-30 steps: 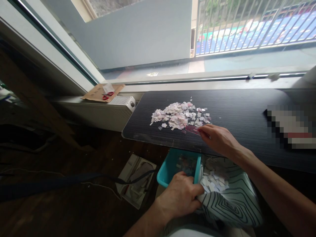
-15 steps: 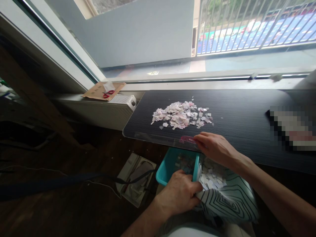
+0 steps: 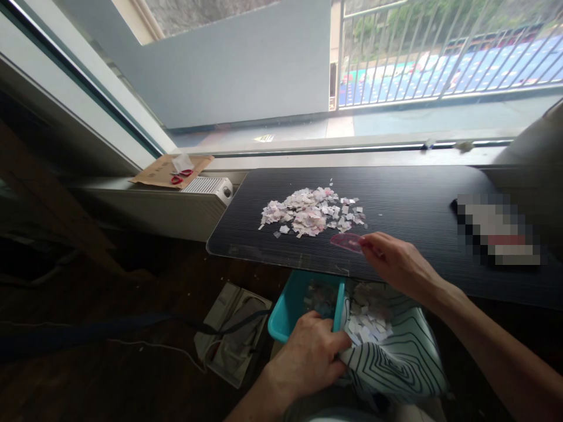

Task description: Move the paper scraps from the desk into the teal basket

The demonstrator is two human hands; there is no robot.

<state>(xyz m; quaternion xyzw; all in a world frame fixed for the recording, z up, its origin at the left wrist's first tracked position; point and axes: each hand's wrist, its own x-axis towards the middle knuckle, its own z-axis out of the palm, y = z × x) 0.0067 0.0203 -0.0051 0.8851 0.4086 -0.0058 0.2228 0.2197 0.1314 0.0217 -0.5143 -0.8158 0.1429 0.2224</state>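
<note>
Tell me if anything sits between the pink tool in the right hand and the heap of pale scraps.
Nothing visible stands in the way: between the pink tool in the right hand and the nearest pieces of the heap, only dark tabletop shows.

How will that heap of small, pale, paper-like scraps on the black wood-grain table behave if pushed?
The heap will probably spread rather than move as one, since loose scraps lie around its edge. Each piece looks small and thin, so likely light. Being flat, they should slide rather than roll.
</note>
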